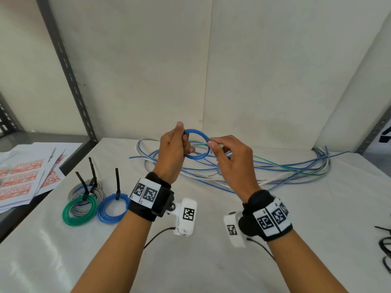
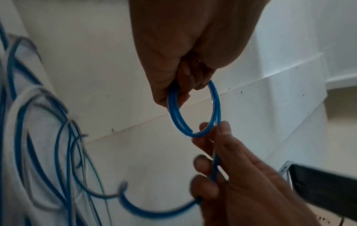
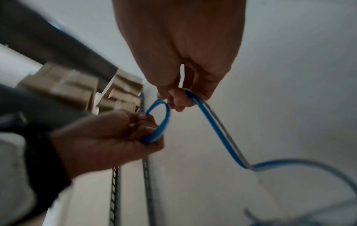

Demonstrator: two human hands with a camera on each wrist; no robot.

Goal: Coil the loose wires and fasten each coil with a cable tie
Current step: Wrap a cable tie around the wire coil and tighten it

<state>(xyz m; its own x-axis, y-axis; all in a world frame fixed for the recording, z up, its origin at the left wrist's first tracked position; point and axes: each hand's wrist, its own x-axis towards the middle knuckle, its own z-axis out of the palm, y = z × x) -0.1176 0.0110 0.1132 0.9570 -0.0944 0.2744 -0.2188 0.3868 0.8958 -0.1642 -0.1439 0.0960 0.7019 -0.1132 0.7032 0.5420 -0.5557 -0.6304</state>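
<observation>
A small coil of blue wire (image 1: 197, 144) hangs in the air between both hands, above the white table. My left hand (image 1: 176, 144) grips the coil's left side (image 2: 174, 110) with curled fingers. My right hand (image 1: 224, 153) pinches the blue wire (image 3: 195, 99) at the coil's right side, and the wire's loose tail (image 3: 222, 137) trails down from it. A tangle of loose blue, white and green wires (image 1: 264, 168) lies on the table behind the hands. Finished coils lie at the left: green (image 1: 80, 210), blue (image 1: 113, 208) and grey (image 1: 86, 192), each with a black cable tie (image 1: 116, 182).
Printed sheets (image 1: 23, 178) lie at the far left on a grey shelf. Black cable ties (image 1: 385, 246) sit at the table's right edge. A slotted metal upright (image 1: 69, 77) stands at the back left, and white walls close off the back.
</observation>
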